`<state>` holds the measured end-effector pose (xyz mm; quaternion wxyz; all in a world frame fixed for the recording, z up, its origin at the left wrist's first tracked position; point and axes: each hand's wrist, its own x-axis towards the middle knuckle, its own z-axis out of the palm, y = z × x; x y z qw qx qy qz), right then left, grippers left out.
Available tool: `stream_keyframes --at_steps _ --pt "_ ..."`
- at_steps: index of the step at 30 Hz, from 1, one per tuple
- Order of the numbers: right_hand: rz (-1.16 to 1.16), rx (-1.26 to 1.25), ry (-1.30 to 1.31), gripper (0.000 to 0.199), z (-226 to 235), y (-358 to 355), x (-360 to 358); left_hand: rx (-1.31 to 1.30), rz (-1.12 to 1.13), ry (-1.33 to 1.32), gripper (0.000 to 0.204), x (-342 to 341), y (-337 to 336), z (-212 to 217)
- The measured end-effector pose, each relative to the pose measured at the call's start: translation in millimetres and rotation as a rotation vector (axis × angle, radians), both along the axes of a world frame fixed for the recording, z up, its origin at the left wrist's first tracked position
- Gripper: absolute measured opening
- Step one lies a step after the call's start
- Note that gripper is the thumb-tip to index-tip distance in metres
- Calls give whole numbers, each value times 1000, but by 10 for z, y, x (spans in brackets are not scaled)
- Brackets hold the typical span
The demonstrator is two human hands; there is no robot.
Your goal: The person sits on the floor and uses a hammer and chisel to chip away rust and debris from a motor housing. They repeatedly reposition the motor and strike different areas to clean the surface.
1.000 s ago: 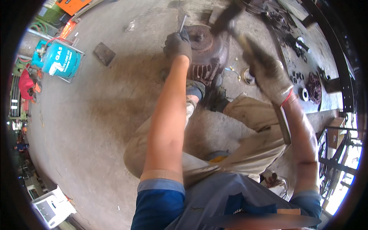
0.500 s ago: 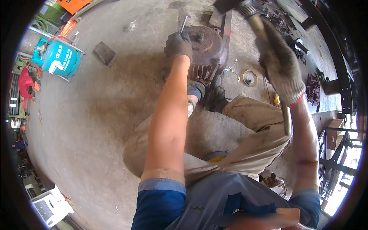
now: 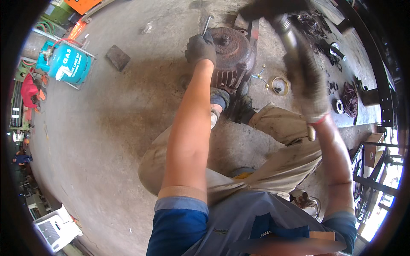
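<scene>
A rusty, finned round motor housing (image 3: 234, 50) stands on the floor by my feet. At its left side, my left hand (image 3: 200, 48) in a dark glove is closed around a metal bar like a chisel or punch (image 3: 207, 24), whose upper end sticks out above the fist. Its lower end is hidden by the hand. My right hand (image 3: 306, 81), in a grey knit glove, grips a hammer (image 3: 285, 30) raised to the right of the housing. Motion blurs the hammer's dark head and the glove.
A yellow ring-shaped tray (image 3: 279, 86) with small parts and some wires (image 3: 259, 76) lie right of the housing. A dark flat block (image 3: 117, 58) rests on the floor to the left, near a blue gas cylinder (image 3: 68, 64). Dark metal framing (image 3: 380, 64) stands at far right.
My right hand and the hammer have shifted a little to the left, and more of the hammer head shows. My left hand stays nearly in place on the metal bar.
</scene>
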<state>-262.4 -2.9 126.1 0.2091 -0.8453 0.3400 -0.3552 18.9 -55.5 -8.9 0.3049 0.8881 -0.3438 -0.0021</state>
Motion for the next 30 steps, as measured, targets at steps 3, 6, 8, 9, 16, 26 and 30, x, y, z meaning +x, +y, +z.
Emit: stream_keyframes --at_steps 3,6,8,9,16,26,30 --pt "15 -126 467 50 -57 -47 156 43 4 12 54 24 -34 15" --pt "10 131 314 50 78 -139 61 -25 12 -21 54 43 -47 3" --pt "-30 237 15 47 177 -107 -39 -25 -9 -17 53 24 -58 -19" --pt "-112 217 41 45 195 -75 -60 -27 -13 -17 53 18 -35 -34" --pt "-55 222 375 49 -92 -112 97 -28 -22 -16 53 -14 -16 19" --pt "-73 134 658 48 -157 -31 95 -26 3 9 53 0 -5 -19" --pt "34 133 -69 46 -73 -111 -5 37 -11 43 52 -16 -1 -4"
